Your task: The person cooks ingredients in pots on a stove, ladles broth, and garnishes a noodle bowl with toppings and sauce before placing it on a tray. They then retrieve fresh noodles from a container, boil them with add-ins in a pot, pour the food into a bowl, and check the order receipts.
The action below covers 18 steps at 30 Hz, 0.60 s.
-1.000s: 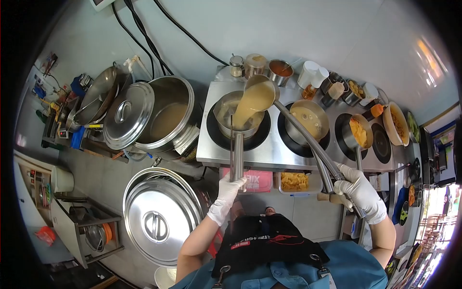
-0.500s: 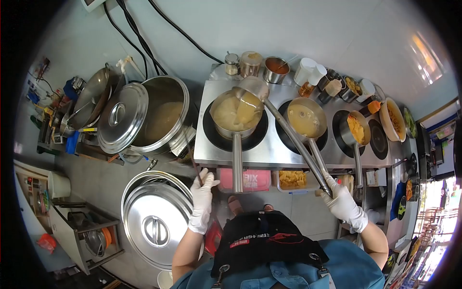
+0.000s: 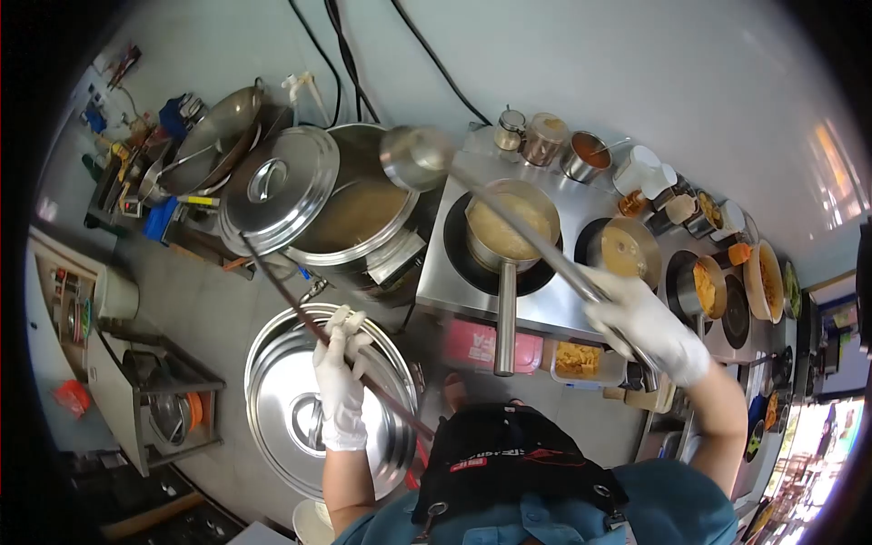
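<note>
My gloved right hand (image 3: 652, 329) is closed round the long handle of a steel ladle (image 3: 416, 159). The ladle's bowl, blurred, hangs by the right rim of a large stockpot (image 3: 413, 218) with brownish liquid inside. A long, thin dark stick (image 3: 289, 295) is in my gloved left hand (image 3: 341, 377), slanting over a big lidded pot (image 3: 259, 400) on the floor. Left of the ladle's handle, a shiny lid (image 3: 272, 186) partly covers the stockpot. Beneath the handle, a saucepan (image 3: 513, 218) of cloudy liquid sits on a burner.
Another saucepan (image 3: 627, 250) and a smaller pan with yellow food (image 3: 705, 286) stand farther right on the steel stove (image 3: 436, 304). Jars and a pot of red sauce (image 3: 589, 153) line the back. Below are a pink box (image 3: 486, 345) and a tub of yellow pieces (image 3: 579, 361).
The ladle, earlier tipped with liquid falling into the first saucepan, has swung left to the stockpot. My left hand has lowered, its stick now slanting across the floor pot. The view has shifted.
</note>
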Motion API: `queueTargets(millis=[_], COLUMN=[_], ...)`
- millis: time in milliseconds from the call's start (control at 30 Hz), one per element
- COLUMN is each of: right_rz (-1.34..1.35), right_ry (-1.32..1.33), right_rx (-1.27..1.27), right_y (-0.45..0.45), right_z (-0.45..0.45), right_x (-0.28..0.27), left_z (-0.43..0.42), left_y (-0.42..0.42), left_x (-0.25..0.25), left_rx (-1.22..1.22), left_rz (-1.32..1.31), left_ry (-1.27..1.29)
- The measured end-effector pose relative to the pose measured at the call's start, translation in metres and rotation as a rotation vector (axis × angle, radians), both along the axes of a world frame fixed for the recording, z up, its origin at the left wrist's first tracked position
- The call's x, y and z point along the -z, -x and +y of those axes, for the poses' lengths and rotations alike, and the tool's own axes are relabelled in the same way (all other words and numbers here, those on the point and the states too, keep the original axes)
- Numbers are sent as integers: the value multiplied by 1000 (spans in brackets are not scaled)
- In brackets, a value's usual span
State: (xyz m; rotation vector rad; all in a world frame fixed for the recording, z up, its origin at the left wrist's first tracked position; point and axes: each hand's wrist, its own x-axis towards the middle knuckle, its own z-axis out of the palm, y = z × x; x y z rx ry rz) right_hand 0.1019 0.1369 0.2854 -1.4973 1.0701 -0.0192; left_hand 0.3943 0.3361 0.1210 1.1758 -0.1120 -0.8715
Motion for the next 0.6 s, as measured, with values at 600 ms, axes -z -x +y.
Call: queueTargets(millis=[600], right_rz=[-45], right_ry=[449], right_rx=[-184], right_y=[-185], right_z=[-70], right_x=[184], left_z=[-19], left_y=[2], left_x=[-64], left_rx=[471], left_rz=[119], left_ry=[549])
